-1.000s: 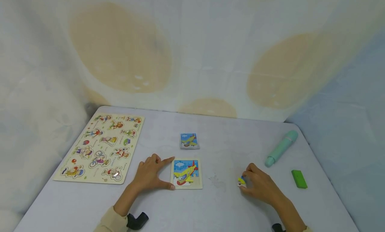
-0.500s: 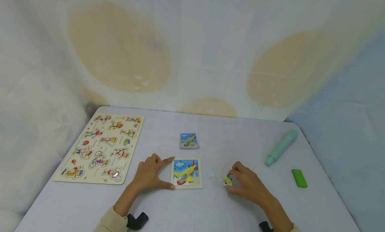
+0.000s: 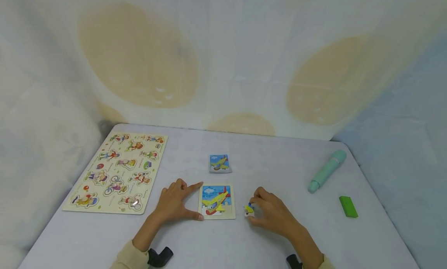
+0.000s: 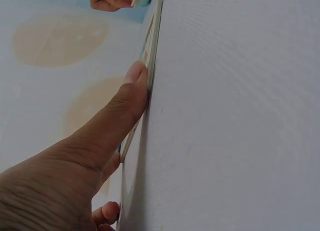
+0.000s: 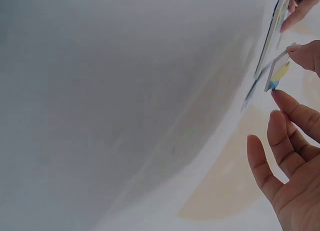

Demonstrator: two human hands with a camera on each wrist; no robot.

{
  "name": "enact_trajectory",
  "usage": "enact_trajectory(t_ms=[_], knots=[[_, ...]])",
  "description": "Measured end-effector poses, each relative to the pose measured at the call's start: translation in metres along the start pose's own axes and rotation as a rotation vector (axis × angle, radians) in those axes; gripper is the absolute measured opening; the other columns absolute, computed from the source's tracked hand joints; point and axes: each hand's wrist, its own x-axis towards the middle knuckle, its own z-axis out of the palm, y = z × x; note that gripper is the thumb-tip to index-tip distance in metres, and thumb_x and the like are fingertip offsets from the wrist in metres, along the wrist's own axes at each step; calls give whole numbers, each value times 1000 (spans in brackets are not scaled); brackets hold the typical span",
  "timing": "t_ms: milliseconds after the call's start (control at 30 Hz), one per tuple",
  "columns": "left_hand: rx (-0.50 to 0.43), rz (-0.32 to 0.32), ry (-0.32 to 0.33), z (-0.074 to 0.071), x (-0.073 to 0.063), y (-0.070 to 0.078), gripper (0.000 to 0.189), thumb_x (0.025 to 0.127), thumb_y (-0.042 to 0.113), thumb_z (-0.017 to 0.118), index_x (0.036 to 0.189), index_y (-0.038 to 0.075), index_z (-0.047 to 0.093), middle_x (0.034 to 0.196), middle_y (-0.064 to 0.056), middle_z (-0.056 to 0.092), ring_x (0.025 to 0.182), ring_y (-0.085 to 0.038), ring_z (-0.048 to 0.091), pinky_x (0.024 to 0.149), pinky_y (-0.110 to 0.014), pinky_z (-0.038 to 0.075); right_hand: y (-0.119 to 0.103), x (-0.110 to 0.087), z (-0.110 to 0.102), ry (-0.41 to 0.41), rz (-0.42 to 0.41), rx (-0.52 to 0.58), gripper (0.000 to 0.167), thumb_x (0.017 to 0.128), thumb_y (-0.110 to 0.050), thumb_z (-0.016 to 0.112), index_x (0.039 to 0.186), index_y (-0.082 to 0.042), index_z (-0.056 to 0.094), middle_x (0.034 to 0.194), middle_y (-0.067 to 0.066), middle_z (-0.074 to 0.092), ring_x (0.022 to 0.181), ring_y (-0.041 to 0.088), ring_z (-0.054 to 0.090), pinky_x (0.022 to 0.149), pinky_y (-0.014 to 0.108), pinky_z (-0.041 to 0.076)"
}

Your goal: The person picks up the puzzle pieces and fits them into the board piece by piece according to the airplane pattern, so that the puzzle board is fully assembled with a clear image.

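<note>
My right hand [image 3: 274, 214] pinches a jigsaw piece [image 3: 249, 210] between thumb and fingertips, just right of the airplane puzzle board [image 3: 233, 205]. Blue, yellow and white show on the piece; in the right wrist view the piece [image 5: 280, 73] is tilted, with the other fingers spread away from it. The board lies flat, its yellow airplane picture mostly filled, with a pale gap at the lower right. At the board's left side, my left hand [image 3: 176, 203] has thumb and index finger stretched wide, touching the two left corners. In the left wrist view the thumb [image 4: 122, 103] presses the board's edge.
Behind the board lies a small airplane picture block or card stack [image 3: 220, 163]. A large peg puzzle board with figures [image 3: 136, 201] covers the left of the table. On the right are a mint-green cylinder [image 3: 327, 172] and a green block [image 3: 348, 206]. Curtains stand behind the table.
My right hand has moved left across the table with the jigsaw piece, from well right of the board to close beside it. The left hand and board have stayed put.
</note>
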Motion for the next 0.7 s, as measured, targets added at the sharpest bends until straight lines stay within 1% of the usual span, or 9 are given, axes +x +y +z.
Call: enact_trajectory(t_ms=[167,367,600,700], knots=[[-5,-2,0,0,0,0,103,51,75,82,143,40,52,97,1,39,82,-15,36,69,-34,24,-9,7,4,-12,3,2,42,69,-33,88,99,-6,75,98,-4,51,77,6,47,69,20,48],[0,14,32,0,-1,0,103,51,75,83,142,38,53,96,2,38,81,-15,35,68,-34,23,-17,17,9,-33,-8,-5,40,72,-35,85,100,-8,76,98,-5,51,78,6,46,71,21,48],[3,7,21,0,0,1,103,50,75,83,142,39,53,97,2,38,82,-15,35,68,-34,24,-28,29,16,-46,-54,-17,41,71,-34,85,100,-6,76,96,-3,50,77,7,44,72,23,47],[3,8,23,1,1,1,103,50,75,82,142,39,53,96,2,39,82,-14,35,68,-34,24,-32,34,18,-68,-76,-28,40,73,-34,83,101,-5,76,95,-3,49,76,7,44,74,24,47]])
